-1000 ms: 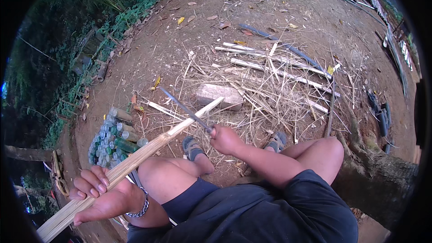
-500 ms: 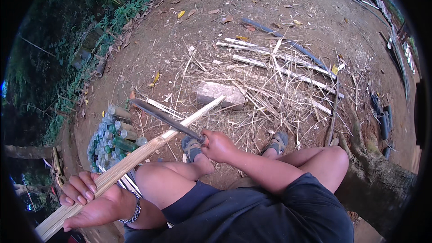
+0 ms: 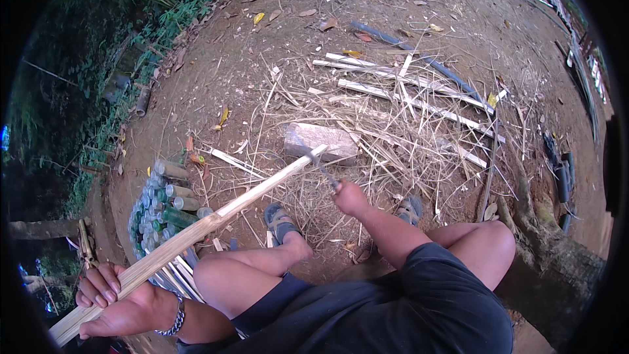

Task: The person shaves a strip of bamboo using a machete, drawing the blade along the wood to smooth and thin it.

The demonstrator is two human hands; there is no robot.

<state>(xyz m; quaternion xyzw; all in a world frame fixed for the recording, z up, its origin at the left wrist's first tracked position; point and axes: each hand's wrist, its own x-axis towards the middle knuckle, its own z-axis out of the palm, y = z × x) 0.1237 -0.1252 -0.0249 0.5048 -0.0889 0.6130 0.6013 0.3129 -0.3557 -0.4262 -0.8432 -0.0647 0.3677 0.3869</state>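
Observation:
My left hand (image 3: 124, 305) is wrapped round the lower end of a long pale split bamboo strip (image 3: 177, 244), which slants up and away to the right. The strip's far end lies at the squared wooden block (image 3: 331, 143) on the ground. In my right hand (image 3: 352, 199) is the handle of a long-bladed knife (image 3: 322, 168). Its blade, smeared by motion, crosses the strip near that far end; whether it touches the wood I cannot tell.
Shavings and several pale strips (image 3: 419, 111) litter the ground beyond the block, beside a grey-blue pipe (image 3: 432, 64). Left of my legs is a pile of glass bottles (image 3: 160, 206). A thick tree root (image 3: 540, 242) rises at my right, and more strips (image 3: 180, 275) lie by my left leg.
My right hand has moved away and to the right with the knife, its blade going from the strip's middle to near its far end. The left hand keeps its hold, shifted slightly.

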